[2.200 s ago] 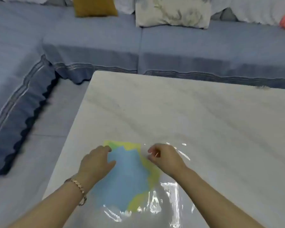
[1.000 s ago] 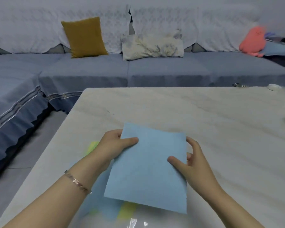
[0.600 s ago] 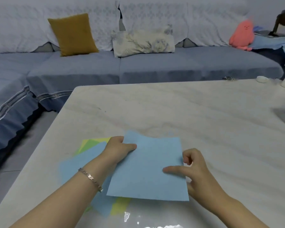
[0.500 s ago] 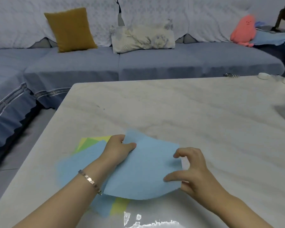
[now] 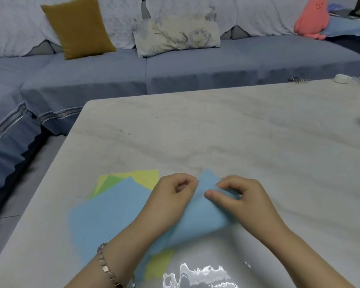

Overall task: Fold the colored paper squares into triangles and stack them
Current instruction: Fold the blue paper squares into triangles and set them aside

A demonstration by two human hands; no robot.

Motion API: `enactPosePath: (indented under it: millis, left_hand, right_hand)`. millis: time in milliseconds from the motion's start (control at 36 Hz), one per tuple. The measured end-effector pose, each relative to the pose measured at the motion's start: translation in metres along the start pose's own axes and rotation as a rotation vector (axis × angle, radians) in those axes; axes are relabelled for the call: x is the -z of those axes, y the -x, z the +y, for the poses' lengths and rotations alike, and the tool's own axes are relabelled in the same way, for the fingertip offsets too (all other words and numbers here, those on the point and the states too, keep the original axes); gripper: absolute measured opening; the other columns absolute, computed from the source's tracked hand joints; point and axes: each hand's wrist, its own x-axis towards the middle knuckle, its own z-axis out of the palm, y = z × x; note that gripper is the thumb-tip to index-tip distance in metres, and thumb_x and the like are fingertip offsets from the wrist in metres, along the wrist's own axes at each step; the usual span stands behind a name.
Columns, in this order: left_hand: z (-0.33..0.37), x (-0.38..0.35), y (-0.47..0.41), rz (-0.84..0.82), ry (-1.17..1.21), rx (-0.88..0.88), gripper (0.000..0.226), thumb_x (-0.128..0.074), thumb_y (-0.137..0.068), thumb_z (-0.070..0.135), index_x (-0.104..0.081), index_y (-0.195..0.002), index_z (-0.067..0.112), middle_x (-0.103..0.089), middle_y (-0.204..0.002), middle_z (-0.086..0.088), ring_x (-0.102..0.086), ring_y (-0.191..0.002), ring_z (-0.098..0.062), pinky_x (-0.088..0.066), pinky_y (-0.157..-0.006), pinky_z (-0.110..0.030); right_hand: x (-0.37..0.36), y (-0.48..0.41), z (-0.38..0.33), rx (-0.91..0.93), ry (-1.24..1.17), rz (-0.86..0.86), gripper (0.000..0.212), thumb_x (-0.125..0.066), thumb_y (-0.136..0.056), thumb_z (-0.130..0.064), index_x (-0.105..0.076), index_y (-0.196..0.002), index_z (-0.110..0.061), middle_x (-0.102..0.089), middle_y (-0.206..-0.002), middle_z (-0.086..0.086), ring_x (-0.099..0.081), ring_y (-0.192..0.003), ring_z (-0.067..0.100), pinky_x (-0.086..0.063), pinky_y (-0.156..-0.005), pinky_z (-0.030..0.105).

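- Folding is the step in hand: a blue paper square [image 5: 200,215] is doubled over on itself, its far corner pointing away from the person, so that it already reads as a rough triangle.
- The left hand [image 5: 170,202] and the right hand [image 5: 243,198] meet at that far corner, each with thumb and fingertips pressed together on the paper's edge, pinching the two layers so the corners line up.
- The sheet's near part bulges in a soft curve with no sharp line along it, so I judge the crease not yet pressed.
- The sheet sits near the front of the marble table [image 5: 237,132], its left part over the loose pile of unfolded squares [image 5: 112,215]: a blue one on top, green and yellow corners showing behind it, more yellow at the near edge.
- No finished triangle is in sight, so the stack looks not yet begun and the task is at an early stage.
- The paper near the fingertips is blurred; whether the two corners match exactly I cannot tell.
- The next move calls for holding the matched corners with one hand while the other runs along the bulging edge to flatten it into a firm crease, then laying the triangle on bare table clear of the pile.
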Motion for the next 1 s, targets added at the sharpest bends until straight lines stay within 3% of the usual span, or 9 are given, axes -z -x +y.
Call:
enactPosePath:
  millis: [56, 167, 222, 306, 444, 611, 750, 1000]
  left_hand:
    - [-0.001, -0.002, 0.003, 0.032, -0.015, -0.031, 0.033, -0.052, -0.089, 0.033, -0.062, -0.071, 0.007, -0.057, -0.066, 0.001, -0.049, -0.059, -0.007, -0.038, -0.055, -0.019]
    - [-0.005, -0.011, 0.008, 0.121, -0.056, -0.069, 0.005, -0.069, -0.075, 0.032, -0.069, -0.078, 0.028, -0.068, -0.075, 0.020, -0.060, -0.066, 0.005, -0.043, -0.059, -0.007]
    - [-0.009, -0.013, 0.009, 0.194, -0.079, -0.085, 0.012, -0.074, -0.071, 0.025, -0.068, -0.077, 0.034, -0.066, -0.073, 0.022, -0.059, -0.064, 0.006, -0.041, -0.057, -0.004]
    - [-0.010, -0.013, 0.010, 0.229, -0.053, -0.081, 0.023, -0.076, -0.071, 0.013, -0.067, -0.072, 0.034, -0.064, -0.064, 0.020, -0.055, -0.054, 0.005, -0.039, -0.055, -0.003]
    - [-0.011, -0.015, 0.011, 0.260, -0.030, -0.058, 0.024, -0.078, -0.068, 0.014, -0.067, -0.064, 0.035, -0.067, -0.066, 0.013, -0.057, -0.053, 0.002, -0.042, -0.056, -0.005]
    - [-0.012, -0.016, 0.016, 0.288, -0.039, -0.071, 0.021, -0.079, -0.066, 0.017, -0.070, -0.065, 0.036, -0.066, -0.062, 0.016, -0.057, -0.055, 0.005, -0.039, -0.056, -0.002]
    - [-0.013, -0.015, 0.019, 0.305, -0.035, -0.095, 0.024, -0.080, -0.065, 0.015, -0.070, -0.063, 0.036, -0.064, -0.063, 0.016, -0.054, -0.053, 0.004, -0.038, -0.056, -0.003]
    - [-0.013, -0.016, 0.018, 0.321, -0.051, -0.130, 0.029, -0.080, -0.065, 0.014, -0.068, -0.064, 0.041, -0.065, -0.071, 0.019, -0.056, -0.057, 0.003, -0.038, -0.059, -0.003]
  right_hand:
    - [-0.001, 0.002, 0.000, -0.051, -0.063, 0.012, 0.015, -0.074, -0.070, -0.023, -0.067, -0.058, -0.021, -0.068, -0.066, -0.009, -0.060, -0.061, 0.001, -0.043, -0.057, 0.014]
    - [-0.005, 0.006, 0.003, -0.104, -0.104, 0.073, 0.015, -0.075, -0.071, -0.021, -0.068, -0.059, -0.014, -0.068, -0.063, -0.003, -0.058, -0.057, 0.004, -0.042, -0.053, 0.017]
    - [-0.006, 0.007, 0.005, -0.141, -0.125, 0.108, 0.013, -0.076, -0.070, -0.019, -0.069, -0.060, -0.013, -0.068, -0.064, -0.004, -0.059, -0.058, 0.003, -0.043, -0.053, 0.014]
    - [-0.006, 0.009, 0.006, -0.185, -0.160, 0.154, 0.010, -0.077, -0.068, -0.016, -0.069, -0.063, -0.015, -0.068, -0.066, -0.009, -0.059, -0.058, 0.000, -0.042, -0.054, 0.010]
    - [-0.005, 0.012, 0.003, -0.179, -0.186, 0.149, 0.014, -0.076, -0.071, -0.011, -0.068, -0.062, -0.018, -0.067, -0.061, -0.012, -0.057, -0.054, -0.003, -0.039, -0.050, 0.007]
    - [-0.005, 0.014, 0.001, -0.222, -0.297, 0.183, 0.024, -0.073, -0.073, -0.002, -0.066, -0.081, -0.023, -0.068, -0.063, -0.004, -0.061, -0.054, 0.002, -0.045, -0.052, 0.009]
    - [-0.004, 0.016, -0.003, -0.200, -0.328, 0.168, 0.026, -0.071, -0.072, 0.004, -0.069, -0.076, -0.022, -0.070, -0.063, -0.003, -0.061, -0.054, 0.001, -0.044, -0.055, 0.007]
    - [-0.003, 0.018, -0.001, -0.186, -0.300, 0.146, 0.029, -0.072, -0.073, -0.002, -0.073, -0.072, -0.031, -0.072, -0.070, -0.010, -0.064, -0.064, 0.000, -0.045, -0.060, 0.007]
